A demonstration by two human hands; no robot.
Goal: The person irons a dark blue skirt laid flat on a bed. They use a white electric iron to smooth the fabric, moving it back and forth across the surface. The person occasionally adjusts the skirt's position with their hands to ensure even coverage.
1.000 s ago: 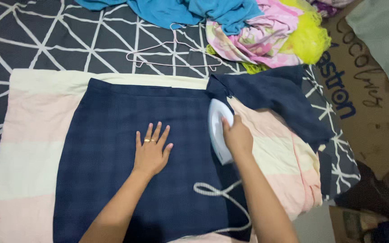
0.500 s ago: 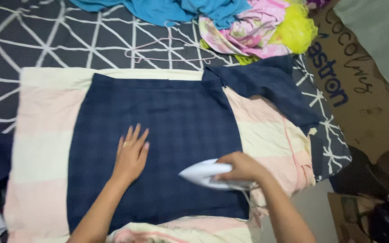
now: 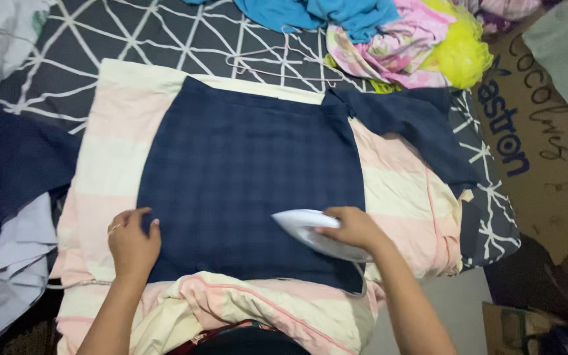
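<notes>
A dark navy checked garment (image 3: pixel 244 177) lies flat on a pink and cream striped blanket (image 3: pixel 110 138). My right hand (image 3: pixel 356 227) grips a white iron (image 3: pixel 310 233) lying on its side-pointing course over the garment's near right part, tip toward the left. My left hand (image 3: pixel 133 243) presses on the garment's near left corner, fingers curled over its edge, a ring on one finger. A sleeve of the garment (image 3: pixel 422 125) spreads off to the right.
A pile of blue, pink and yellow clothes (image 3: pixel 396 39) sits at the far edge on a black sheet with white lines (image 3: pixel 67 46). Wire hangers (image 3: pixel 277 62) lie near it. Dark and pale clothes (image 3: pixel 8 197) lie at left. Cardboard (image 3: pixel 547 144) is at right.
The iron has slid left across the near part of the garment. My left hand has moved down and left from the garment's middle to its near left corner.
</notes>
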